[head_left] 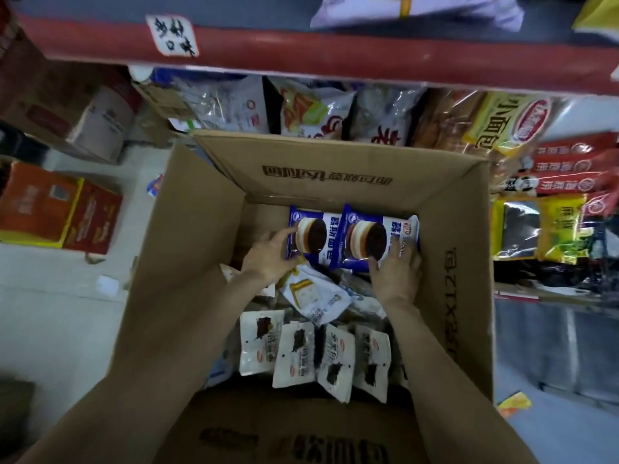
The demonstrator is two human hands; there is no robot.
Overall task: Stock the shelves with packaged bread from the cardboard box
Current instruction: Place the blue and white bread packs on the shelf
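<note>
Shop aisle, pale floor (60, 296), view straight down into an open cardboard box (469, 262) parked just in front of the lower shelf. Red shelf edge (301, 55) runs across the top with a handwritten label (172, 35); under it the lower shelf is packed with bagged bread (368, 118), right up to the box's far flap.

Both arms are inside the box, at the far end. Left hand (268, 256) holds the left blue bread pack (311, 239) by its left edge, fingers spread on the front face. Right hand (397, 269) grips the right blue bread pack (365, 239), thumb on the front, fingers wrapped round its right edge. The two packs stand side by side, overlapping a little, close to the far wall; the right one sits near the right wall, with little room there.

Nearer in the box: a white-and-blue pack (315, 299) lying tilted between the wrists, and a row of white packs (315, 353) standing on edge. Bare gap along the left wall beside the left forearm. Near flap (294, 430) folded out toward the camera.

Left of the box, open floor, then orange-red cartons (57, 209) and a brown carton (104, 122), well apart from it. Right of the box, stacked red and yellow snack packs (562, 182) are just beside the wall.
</note>
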